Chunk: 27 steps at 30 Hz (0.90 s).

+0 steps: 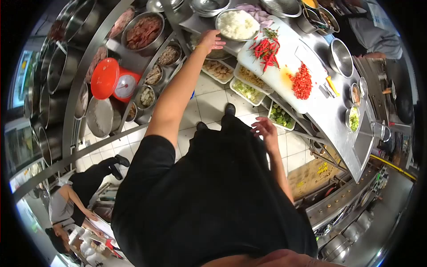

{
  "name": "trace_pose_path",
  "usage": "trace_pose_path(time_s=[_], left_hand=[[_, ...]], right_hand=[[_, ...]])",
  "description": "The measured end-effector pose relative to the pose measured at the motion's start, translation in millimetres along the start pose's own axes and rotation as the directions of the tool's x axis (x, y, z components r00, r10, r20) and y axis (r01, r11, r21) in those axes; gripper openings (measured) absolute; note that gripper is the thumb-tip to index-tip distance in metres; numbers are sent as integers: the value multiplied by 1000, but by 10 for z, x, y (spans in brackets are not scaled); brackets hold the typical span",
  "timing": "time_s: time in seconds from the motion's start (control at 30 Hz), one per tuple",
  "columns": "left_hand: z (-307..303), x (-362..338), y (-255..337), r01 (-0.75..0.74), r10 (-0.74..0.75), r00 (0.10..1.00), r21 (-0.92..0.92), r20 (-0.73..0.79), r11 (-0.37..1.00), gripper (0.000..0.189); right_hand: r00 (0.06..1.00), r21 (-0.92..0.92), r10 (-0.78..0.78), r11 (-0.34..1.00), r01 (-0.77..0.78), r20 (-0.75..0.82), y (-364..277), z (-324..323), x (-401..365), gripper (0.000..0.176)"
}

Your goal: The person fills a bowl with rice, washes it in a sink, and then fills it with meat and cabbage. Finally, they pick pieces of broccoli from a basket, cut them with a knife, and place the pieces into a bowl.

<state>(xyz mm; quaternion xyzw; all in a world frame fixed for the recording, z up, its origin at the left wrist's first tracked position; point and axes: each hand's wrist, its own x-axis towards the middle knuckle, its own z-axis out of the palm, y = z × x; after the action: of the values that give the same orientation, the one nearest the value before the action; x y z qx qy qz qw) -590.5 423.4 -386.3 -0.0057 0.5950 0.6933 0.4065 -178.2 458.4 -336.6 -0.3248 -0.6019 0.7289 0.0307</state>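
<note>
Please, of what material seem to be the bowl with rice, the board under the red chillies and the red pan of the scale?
Rice bowl: metal, probably stainless steel, by its shiny grey rim.
Cutting board: probably plastic; evenly white, no wood grain visible.
Scale pan: likely plastic, smooth, bright red, though painted metal is possible.

Steel counter (334, 129): white cutting board (290, 41), metal bowls (341, 58), crumpled purple item (256, 16), probably cloth.
</note>
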Motion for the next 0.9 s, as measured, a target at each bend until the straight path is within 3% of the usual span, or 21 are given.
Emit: trace_pose_path(time_s=[0.07, 0.13, 0.17, 0.2, 0.23, 0.3, 0.37, 0.4, 0.47, 0.5, 0.53, 0.57, 0.6, 0.67, 0.73, 0.83, 0.9], left_hand=[[43, 500, -106, 50, -50, 999, -16, -15, 999, 46], [130, 469, 1, 76, -83, 992, -67, -97, 995, 47], [27, 513, -82, -52, 47, 998, -117, -45, 992, 44], [-91, 511, -130, -64, 73, 996, -168, 49, 984, 35], [-53, 378, -107, -48, 55, 996, -97, 66, 994, 28], [-263, 310, -328, -35, 39, 998, -72, 56, 997, 30], [-333, -245, -323, 65, -66, 998, -164, 0, 984, 23], [-541, -582, -379, 98, -109, 993, -197, -45, 976, 21], [-1025, -1391, -675, -4, -55, 983, -325, -173, 946, 17], [-1029, -1864, -613, -59, -36, 960, -328, -278, 943, 19], [-847, -2331, -391, -111, -62, 878, -328, -474, 938, 24], [-1128, -2612, -476, -153, -135, 800, -417, -584, 896, 28], [-1180, -2889, -363, -286, -20, 747, -348, -665, 893, 32], [-1465, -3313, -185, -324, 48, 674, -237, -737, 916, 36], [-1705, -3509, -10, -370, 85, 537, -144, -840, 918, 34], [-2205, -3478, 161, -552, 207, 408, -59, -889, 832, 30], [-2474, -3362, 268, -566, 194, 377, -60, -906, 822, 27]], right_hand=[[998, 8, 54, 999, -53, -20, 89, -19, -79, 24], [996, 36, 83, 996, -83, -23, 270, -98, -58, 25], [996, 60, 89, 994, -88, -25, 354, -158, -48, 24], [996, 50, 92, 995, -91, -22, 372, -224, -7, 22], [994, 116, 109, 987, -108, -5, 219, -278, 33, 21], [995, 62, 57, 996, -62, 85, -57, -460, 187, 22], [988, -162, -78, 982, 99, 131, -43, -707, 463, 22], [991, -262, -70, 960, 97, 112, -136, -761, 569, 23], [983, -349, -51, 931, 110, 175, -351, -811, 763, 25], [976, -342, -40, 933, 113, 214, -346, -778, 843, 26], [956, -287, 3, 954, 84, 293, -227, -752, 945, 27], [931, -408, 66, 908, 93, 358, -299, -669, 1008, 27], [897, -389, 46, 910, 144, 440, -164, -595, 1081, 27], [831, -437, 56, 869, 233, 554, -187, -420, 1182, 29], [774, -454, 39, 828, 329, 632, -247, -249, 1330, 29], [739, -438, 30, 822, 365, 673, -393, -6, 1424, 28], [715, -482, 21, 752, 449, 699, -507, 101, 1524, 28]])
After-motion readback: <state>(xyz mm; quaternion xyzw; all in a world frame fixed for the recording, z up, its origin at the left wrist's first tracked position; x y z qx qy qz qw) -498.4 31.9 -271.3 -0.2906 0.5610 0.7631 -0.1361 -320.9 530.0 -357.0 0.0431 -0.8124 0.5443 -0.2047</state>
